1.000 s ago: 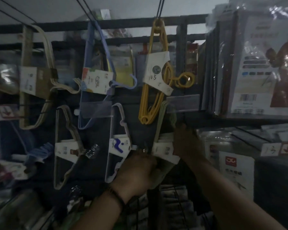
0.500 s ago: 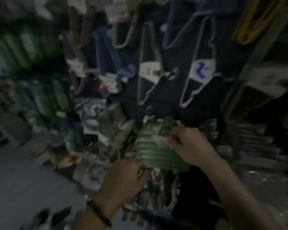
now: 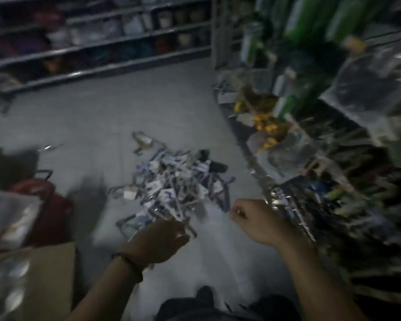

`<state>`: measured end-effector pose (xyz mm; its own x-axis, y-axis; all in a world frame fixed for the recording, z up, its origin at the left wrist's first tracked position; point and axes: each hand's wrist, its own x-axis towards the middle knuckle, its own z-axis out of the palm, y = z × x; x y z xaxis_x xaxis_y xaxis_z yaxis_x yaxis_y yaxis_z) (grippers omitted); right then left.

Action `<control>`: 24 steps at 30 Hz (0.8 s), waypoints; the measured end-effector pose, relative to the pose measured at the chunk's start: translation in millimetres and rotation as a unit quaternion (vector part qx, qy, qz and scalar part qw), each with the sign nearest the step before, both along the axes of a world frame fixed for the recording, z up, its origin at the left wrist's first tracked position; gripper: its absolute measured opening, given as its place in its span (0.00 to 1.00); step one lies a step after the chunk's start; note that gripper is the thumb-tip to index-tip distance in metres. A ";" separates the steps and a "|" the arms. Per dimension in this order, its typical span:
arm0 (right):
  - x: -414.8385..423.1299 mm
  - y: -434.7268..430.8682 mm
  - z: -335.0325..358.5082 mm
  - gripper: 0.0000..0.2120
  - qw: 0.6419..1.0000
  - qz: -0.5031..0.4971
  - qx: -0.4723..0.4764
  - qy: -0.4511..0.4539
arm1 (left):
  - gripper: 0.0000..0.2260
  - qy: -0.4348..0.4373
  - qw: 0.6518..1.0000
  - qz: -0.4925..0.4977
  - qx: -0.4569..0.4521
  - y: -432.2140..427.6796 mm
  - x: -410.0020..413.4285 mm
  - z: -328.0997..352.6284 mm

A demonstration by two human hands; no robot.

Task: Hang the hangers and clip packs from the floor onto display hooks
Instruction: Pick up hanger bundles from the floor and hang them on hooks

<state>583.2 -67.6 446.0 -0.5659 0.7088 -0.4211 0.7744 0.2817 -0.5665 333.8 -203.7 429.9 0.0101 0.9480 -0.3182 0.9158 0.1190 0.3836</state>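
A pile of hangers and clip packs (image 3: pixel 171 188) with white labels lies on the grey floor (image 3: pixel 107 117) in the middle of the view. My left hand (image 3: pixel 158 239) hovers over the pile's near edge, fingers loosely curled, and I see nothing held in it. My right hand (image 3: pixel 257 221) hangs to the right of the pile with its fingers curled in and nothing visible in it. The frame is blurred. The hooks with hung hangers are out of view.
A display rack (image 3: pixel 333 158) packed with bagged goods runs along the right. Dark shelving (image 3: pixel 90 47) lines the far side of the aisle. A red basket (image 3: pixel 49 205) and a cardboard box (image 3: pixel 46 274) stand at the left. My dark shoe (image 3: pixel 204 295) shows at the bottom.
My view has swung from the hanging hangers down to the floor pile. Both hands left the pale hanger pack and then a green pack on the rack, and now hang over the floor.
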 end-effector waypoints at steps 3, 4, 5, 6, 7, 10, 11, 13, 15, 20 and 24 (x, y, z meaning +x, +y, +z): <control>-63.9 3.7 -22.7 0.16 0.997 0.044 -0.062 0.002 | 0.14 -0.026 0.992 0.120 0.005 -40.6 -63.3 -26.2; -80.4 8.9 -32.1 0.15 0.995 0.059 -0.078 -0.004 | 0.12 -0.038 0.987 0.155 0.006 -55.0 -84.2 -50.8; -95.1 16.2 -40.8 0.13 0.993 0.074 -0.095 -0.012 | 0.10 -0.053 0.980 0.189 -0.008 -69.7 -103.4 -80.7; -108.7 25.4 -48.8 0.11 0.990 0.087 -0.108 -0.020 | 0.10 -0.061 0.973 0.221 -0.033 -78.4 -117.6 -101.9; -120.7 36.7 -57.2 0.10 0.988 0.098 -0.116 -0.029 | 0.10 -0.064 0.967 0.243 -0.045 -82.2 -125.3 -117.1; -153.3 81.2 -83.7 0.10 0.983 0.112 -0.135 -0.048 | 0.07 -0.067 0.948 0.282 -0.132 -39.8 -121.6 -93.7; -164.2 99.0 -92.7 0.10 0.982 0.115 -0.139 -0.052 | 0.07 -0.067 0.945 0.283 -0.153 -21.4 -121.8 -93.8; -189.2 139.7 -112.1 0.10 0.980 0.123 -0.145 -0.062 | 0.09 -0.086 0.936 0.299 -0.165 18.6 -127.4 -108.4; -216.5 180.9 -138.1 0.10 0.976 0.135 -0.151 -0.075 | 0.09 -0.104 0.923 0.322 -0.182 61.5 -136.8 -130.8; -300.5 265.0 -232.4 0.13 0.967 0.181 -0.142 -0.110 | 0.11 -0.155 0.905 0.359 -0.171 155.5 -180.7 -215.9; -356.3 299.0 -326.3 0.10 0.960 0.198 -0.147 -0.132 | 0.10 -0.181 0.884 0.378 -0.207 188.1 -215.5 -317.0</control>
<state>226.9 231.5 119.7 -0.6132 0.2879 -0.7356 0.7665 0.4420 -0.4660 118.3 -15.6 112.9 -0.4055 0.5304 -0.7445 0.3406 0.8435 0.4154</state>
